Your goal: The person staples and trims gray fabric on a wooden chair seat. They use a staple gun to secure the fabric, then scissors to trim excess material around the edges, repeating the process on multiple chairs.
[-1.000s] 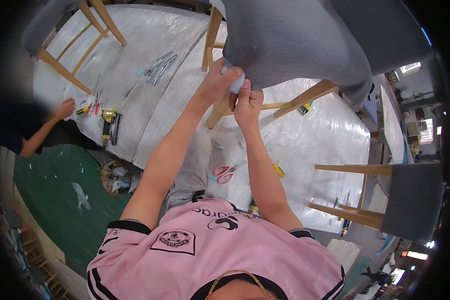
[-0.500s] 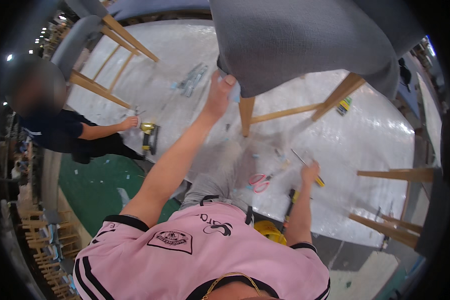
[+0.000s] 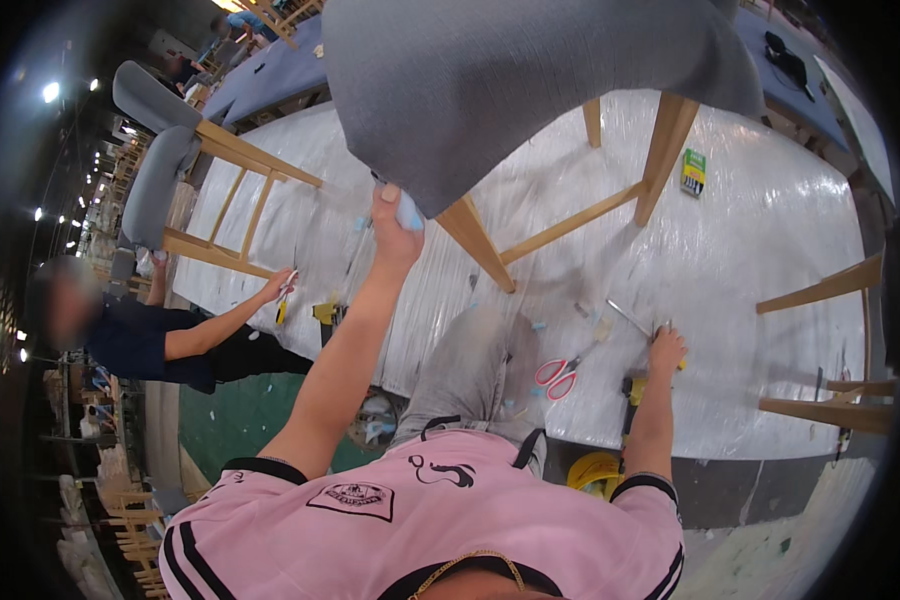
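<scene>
A grey upholstered chair (image 3: 530, 100) with wooden legs stands before me, tilted. My left hand (image 3: 398, 228) is closed on its lower left corner, with a light blue piece (image 3: 409, 212) against the palm, its kind unclear. On the plastic-covered table, my right hand (image 3: 667, 348) is curled over the handle of a screwdriver (image 3: 630, 319), whose metal shaft points away to the left. Its fingers partly hide the yellow and black handle. Scissors with red and white handles (image 3: 557, 378) lie left of that hand. Below it rests a yellow and black power tool (image 3: 632, 395).
A small green and yellow box (image 3: 693, 172) lies on the table (image 3: 760, 230) behind the screwdriver. More grey chairs (image 3: 155, 200) stand at far left; wooden legs (image 3: 820, 283) stick in at right. A co-worker (image 3: 160, 340) holds a tool at left. A yellow container (image 3: 595, 472) sits by my right arm.
My view has swung, bringing the co-worker and far chairs further into sight. My right hand has come over the screwdriver handle. My left hand still holds the chair corner.
</scene>
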`<state>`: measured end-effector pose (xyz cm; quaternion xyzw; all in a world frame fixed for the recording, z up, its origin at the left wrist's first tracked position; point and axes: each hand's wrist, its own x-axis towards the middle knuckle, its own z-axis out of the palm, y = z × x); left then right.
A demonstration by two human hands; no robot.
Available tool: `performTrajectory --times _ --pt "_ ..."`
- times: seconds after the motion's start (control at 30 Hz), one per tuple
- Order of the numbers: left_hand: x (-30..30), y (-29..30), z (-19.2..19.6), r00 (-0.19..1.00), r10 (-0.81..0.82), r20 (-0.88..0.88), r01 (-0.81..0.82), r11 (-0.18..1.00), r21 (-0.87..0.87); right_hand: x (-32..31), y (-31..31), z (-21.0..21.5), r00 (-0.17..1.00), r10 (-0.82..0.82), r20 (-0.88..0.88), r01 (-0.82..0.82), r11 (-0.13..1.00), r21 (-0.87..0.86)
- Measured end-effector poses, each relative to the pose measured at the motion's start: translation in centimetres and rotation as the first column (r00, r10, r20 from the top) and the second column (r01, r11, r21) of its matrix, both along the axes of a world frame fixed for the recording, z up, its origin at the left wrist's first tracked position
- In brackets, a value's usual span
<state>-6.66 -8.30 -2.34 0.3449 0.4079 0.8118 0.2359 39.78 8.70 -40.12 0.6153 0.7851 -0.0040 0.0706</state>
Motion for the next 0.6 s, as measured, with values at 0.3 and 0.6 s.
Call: performTrajectory --times 0.3,0.6 --pt "-0.4 0.6 0.1 0.983 -0.031 -0.180 0.017 0.997 -0.082 1.2 -2.2 2.1 0.991 -0.016 -0.131 -0.006 0.986 -0.169" --pt "-3.8 0.5 -4.9 0.493 0.400 -0.772 -0.490 0.861 0.133 -10.6 -5.1 19.4 0.054 -0.051 -0.997 -0.319 0.945 -0.065"
